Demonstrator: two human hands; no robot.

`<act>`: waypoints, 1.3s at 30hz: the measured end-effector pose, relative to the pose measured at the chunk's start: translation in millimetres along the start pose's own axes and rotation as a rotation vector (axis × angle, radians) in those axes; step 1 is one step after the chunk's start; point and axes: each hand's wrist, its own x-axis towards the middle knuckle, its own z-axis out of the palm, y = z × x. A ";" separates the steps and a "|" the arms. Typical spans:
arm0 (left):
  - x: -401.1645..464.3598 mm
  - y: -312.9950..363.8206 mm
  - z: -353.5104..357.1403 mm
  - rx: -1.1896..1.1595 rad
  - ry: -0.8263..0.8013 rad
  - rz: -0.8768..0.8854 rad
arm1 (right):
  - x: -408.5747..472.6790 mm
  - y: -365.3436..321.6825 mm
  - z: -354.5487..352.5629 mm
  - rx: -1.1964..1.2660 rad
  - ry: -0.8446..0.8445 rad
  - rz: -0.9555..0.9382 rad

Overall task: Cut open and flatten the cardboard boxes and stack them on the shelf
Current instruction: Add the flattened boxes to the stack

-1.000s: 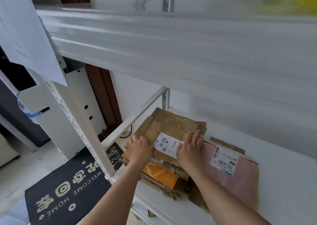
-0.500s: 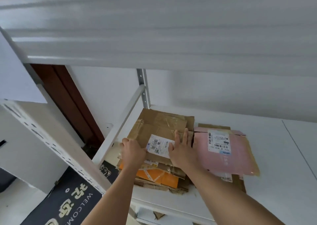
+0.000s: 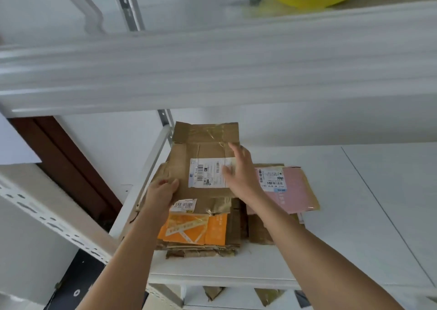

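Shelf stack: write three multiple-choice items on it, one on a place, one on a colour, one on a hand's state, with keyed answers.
1. Where does the pink flattened box lie?
A. right of the brown stack
B. on the floor mat
C. on the upper shelf

2. What colour is the printed panel near the stack's front?
A. green
B. orange
C. blue

3. How is the right hand held?
A. clenched in a fist
B. gripping a knife
C. fingers straight over the top cardboard

Answers: 1 A, it sits beside the stack on the same shelf. 2 B, orange shows below the left hand. 3 C, the fingers are extended.
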 end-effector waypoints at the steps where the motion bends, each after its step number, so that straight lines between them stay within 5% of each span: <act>1: -3.1 0.5 12.6 -0.002 -0.012 0.012 | 1.5 -0.7 -12.6 0.005 0.028 0.003; 7: -22.7 -11.0 106.3 0.088 -0.032 0.073 | 0.1 30.9 -97.6 -0.021 0.162 0.021; 10: -36.9 -32.0 150.2 0.520 -0.012 0.247 | -3.4 72.3 -132.7 -0.126 0.125 0.077; 14: -54.0 -78.7 195.0 1.143 -0.030 0.471 | -19.1 132.3 -138.9 -0.149 -0.155 0.304; 21: -43.6 -137.7 203.3 1.467 -0.218 0.350 | -52.0 173.4 -94.6 -0.146 -0.166 0.307; 26: -29.2 -152.5 190.2 1.720 -0.417 0.386 | -63.6 189.7 -83.9 -0.640 -0.297 0.255; 29: -24.1 -157.4 187.1 1.675 -0.425 0.383 | -62.9 201.6 -83.0 -0.595 -0.422 0.269; 39: -32.7 -175.0 192.4 1.623 -0.313 0.430 | -90.4 209.8 -70.9 -0.413 -0.392 0.338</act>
